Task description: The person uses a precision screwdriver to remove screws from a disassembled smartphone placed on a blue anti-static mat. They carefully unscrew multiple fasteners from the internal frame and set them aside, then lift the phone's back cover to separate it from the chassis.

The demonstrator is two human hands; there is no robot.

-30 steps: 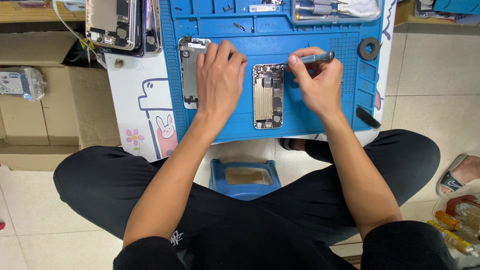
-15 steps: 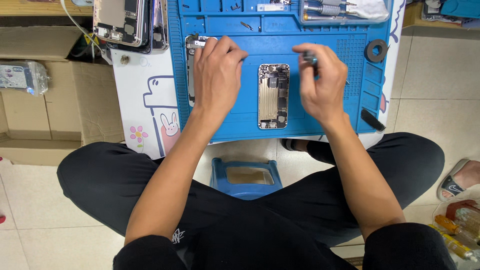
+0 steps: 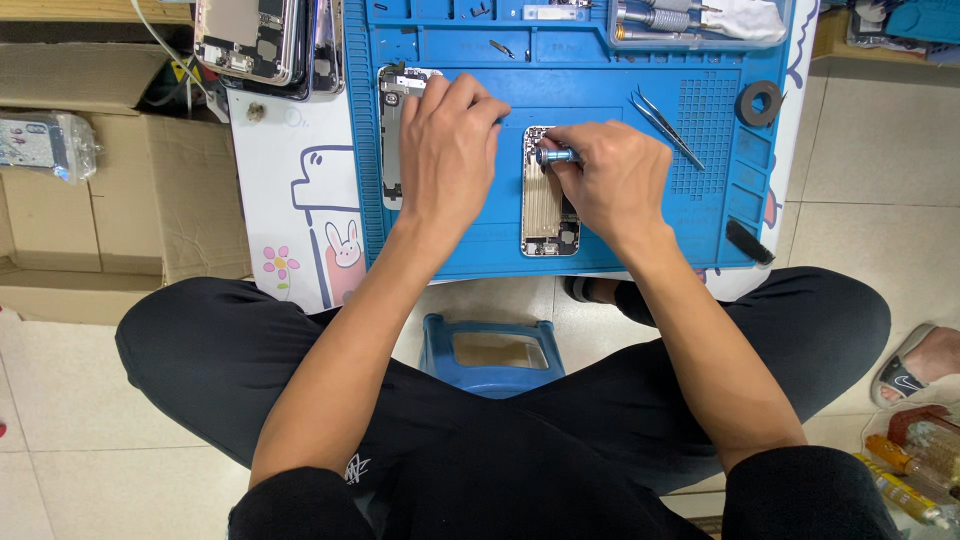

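Note:
An opened phone body [image 3: 546,205] lies face-up on the blue work mat [image 3: 610,90]. My right hand [image 3: 605,185] grips a small blue-handled screwdriver [image 3: 555,155], its tip at the phone's upper end. My left hand [image 3: 450,150] rests flat on the mat between that phone and a second phone part [image 3: 390,135], its fingertips touching the part's top. It holds nothing that I can see. Metal tweezers [image 3: 665,125] lie loose on the mat to the right of my right hand.
A tool tray [image 3: 700,20] sits at the mat's far edge, a black ring [image 3: 758,102] and a black bar [image 3: 749,241] at its right. More phone shells [image 3: 262,40] lie at the upper left, cardboard boxes [image 3: 120,200] beside them. A blue stool [image 3: 492,352] stands between my legs.
My right hand has set the tweezers down on the mat, moved left onto the phone, and now holds the screwdriver. My left hand stayed put. The camera view shifted slightly.

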